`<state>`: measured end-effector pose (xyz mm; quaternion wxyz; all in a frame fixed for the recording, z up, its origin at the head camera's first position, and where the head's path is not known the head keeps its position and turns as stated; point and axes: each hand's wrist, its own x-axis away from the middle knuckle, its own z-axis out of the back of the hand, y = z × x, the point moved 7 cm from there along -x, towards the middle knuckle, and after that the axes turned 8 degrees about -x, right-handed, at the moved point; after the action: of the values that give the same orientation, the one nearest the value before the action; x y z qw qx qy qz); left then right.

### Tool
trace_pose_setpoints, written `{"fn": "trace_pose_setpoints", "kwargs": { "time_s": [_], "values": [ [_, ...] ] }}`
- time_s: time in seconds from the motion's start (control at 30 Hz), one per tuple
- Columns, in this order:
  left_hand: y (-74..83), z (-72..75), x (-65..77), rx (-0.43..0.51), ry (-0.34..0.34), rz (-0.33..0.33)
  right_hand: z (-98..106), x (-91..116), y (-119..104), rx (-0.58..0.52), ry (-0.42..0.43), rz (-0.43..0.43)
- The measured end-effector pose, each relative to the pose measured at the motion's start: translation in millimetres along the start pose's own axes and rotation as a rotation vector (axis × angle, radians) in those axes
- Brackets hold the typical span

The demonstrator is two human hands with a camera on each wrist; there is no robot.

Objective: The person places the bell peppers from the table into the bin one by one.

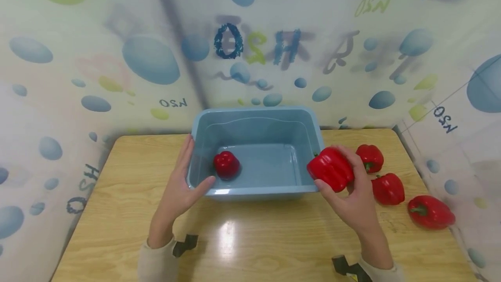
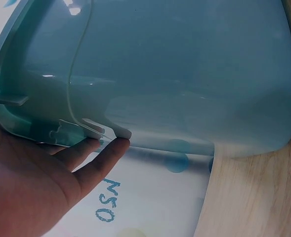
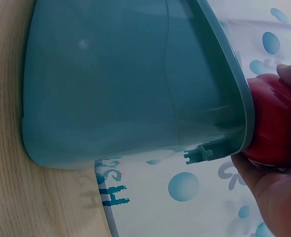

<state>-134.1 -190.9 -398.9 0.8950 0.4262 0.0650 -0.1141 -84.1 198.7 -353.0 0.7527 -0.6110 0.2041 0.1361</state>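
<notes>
A red bell pepper [image 1: 331, 169] is in my right hand [image 1: 354, 199], gripped between thumb and fingers at the right rim of a blue plastic bin [image 1: 254, 190]. In the right wrist view the held pepper [image 3: 273, 121] overlaps the bin's upper edge. My left hand [image 1: 182, 190] lies at the bin's left front corner, its fingers straight along the outer side and the thumb over the rim. The left wrist view has those fingertips [image 2: 121, 143] against the bin wall. Inside the bin, toward the left, sits another red bell pepper [image 1: 226, 165].
Right of the bin, three more red bell peppers lie on the wooden table [image 1: 250, 238]: one at the back [image 1: 370, 158], one in the middle [image 1: 388, 189], one nearer the right edge [image 1: 431, 212]. A patterned wall covering [image 1: 270, 77] stands behind the bin.
</notes>
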Motion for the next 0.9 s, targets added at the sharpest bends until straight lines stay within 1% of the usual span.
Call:
{"fn": "trace_pose_setpoints", "kwargs": {
  "time_s": [0.23, 0.47, 0.77, 0.83, 0.9],
  "values": [
    [2.8, 0.5, -1.1, 0.0, -0.002, 0.001, -1.8, 0.3, 2.5, -0.015, -0.008, -0.019],
    [2.2, 1.6, -2.4, 0.002, 0.002, -0.002, -3.2, 0.7, 0.1, -0.011, -0.007, 0.015],
    [0.6, -0.7, 0.8, 0.017, -0.009, 0.002, -6.4, 3.7, 4.9, -0.073, -0.03, -0.03],
    [0.9, -0.4, 0.9, 0.016, -0.006, 0.003, -5.9, 3.5, 4.6, -0.073, -0.03, -0.006],
    [1.6, 0.1, 0.5, 0.018, -0.002, 0.0, -5.2, 3.9, 3.0, -0.099, -0.024, 0.043]
  ]
}}
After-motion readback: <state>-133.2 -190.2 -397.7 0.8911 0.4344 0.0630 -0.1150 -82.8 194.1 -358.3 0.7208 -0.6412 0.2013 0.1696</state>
